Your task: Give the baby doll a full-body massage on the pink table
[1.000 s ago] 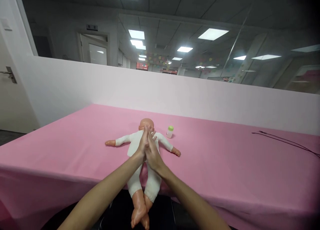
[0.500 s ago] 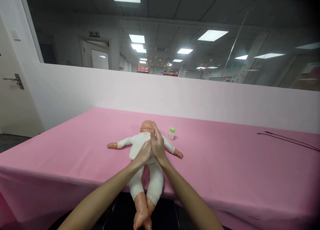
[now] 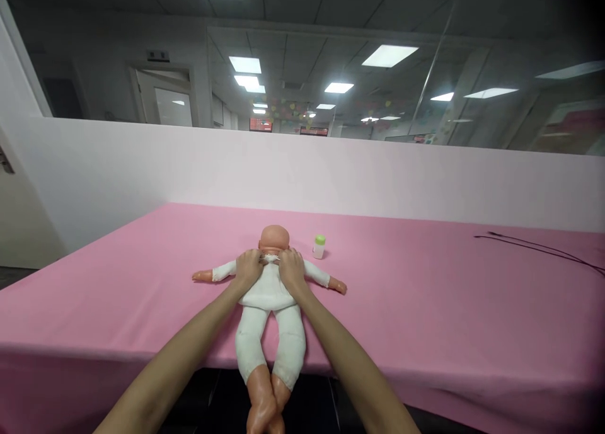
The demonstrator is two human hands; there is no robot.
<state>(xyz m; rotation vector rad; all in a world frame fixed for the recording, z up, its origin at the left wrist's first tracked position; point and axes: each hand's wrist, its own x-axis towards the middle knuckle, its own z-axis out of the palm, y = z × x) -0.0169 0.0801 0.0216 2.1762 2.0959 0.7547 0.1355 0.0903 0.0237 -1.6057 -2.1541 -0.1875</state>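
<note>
A baby doll [image 3: 269, 293] in a white cloth suit lies on the pink-covered table, with its arms spread and its lower legs crossed over the front edge. No face shows on its smooth head. My left hand [image 3: 249, 267] is closed over the doll's shoulder on the left, beside the neck. On the other shoulder rests my right hand [image 3: 292, 269], its fingers together and curled over the top. White cloth shows between the two hands at the collar. Some fingertips are hidden.
A small bottle with a green cap [image 3: 319, 247] stands right of the doll's head. Thin dark cords [image 3: 534, 244] lie at the far right of the pink table cover [image 3: 425, 295]. A white low wall [image 3: 354, 182] with glass above runs behind the table.
My hands were together, palm to palm, above the doll's chest area. They have parted and come down on its two shoulders. The view has shifted slightly.
</note>
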